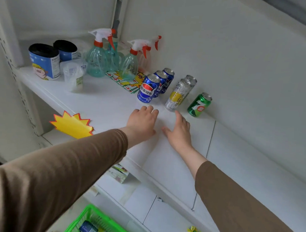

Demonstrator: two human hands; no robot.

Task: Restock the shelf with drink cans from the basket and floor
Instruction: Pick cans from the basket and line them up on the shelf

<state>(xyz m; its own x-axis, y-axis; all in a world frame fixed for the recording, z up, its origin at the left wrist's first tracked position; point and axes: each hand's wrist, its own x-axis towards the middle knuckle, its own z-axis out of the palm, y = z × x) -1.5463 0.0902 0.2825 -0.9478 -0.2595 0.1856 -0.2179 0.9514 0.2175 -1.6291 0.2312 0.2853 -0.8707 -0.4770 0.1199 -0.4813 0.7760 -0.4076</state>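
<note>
- Far left of the white shelf (103,102): two rolls with black tops and blue labels (45,61), one behind the other, both upright.
- Next over there's a clear plastic container (73,75), kinda blurry, can't tell what's in it.
- Then the spray bottles (98,59): I count four with white-and-red triggers, two teal ones in front and the others tucked behind, all upright. The front ones stand on some red-and-yellow sale cards (127,81) lying flat.
- A yellow starburst tag (72,125) hangs off the front edge of the shelf, curled at one side.
- Now the drink cans, six on the shelf in total, all upright, long axis vertical, tops up (the wide lens makes them look tilted):
- three blue cola cans (148,89) in a line going back toward the wall, front label facing the camera
- two tall silver-and-yellow cans (179,95), one right behind the other
- one green can (199,105) alone at the right end, a little apart from the silver pair.
- Left hand (142,122) is just in front of the blue cans, fingers loosely curled, holding nothing.
- Right hand (180,131) is beside it, fingers straight and spread, pointing at the silver cans, also holding nothing. Can't tell if either hand touches the shelf.
- Down at the bottom, a green basket (90,217) with more cans in it; count is unclear since it's cut off.
</note>
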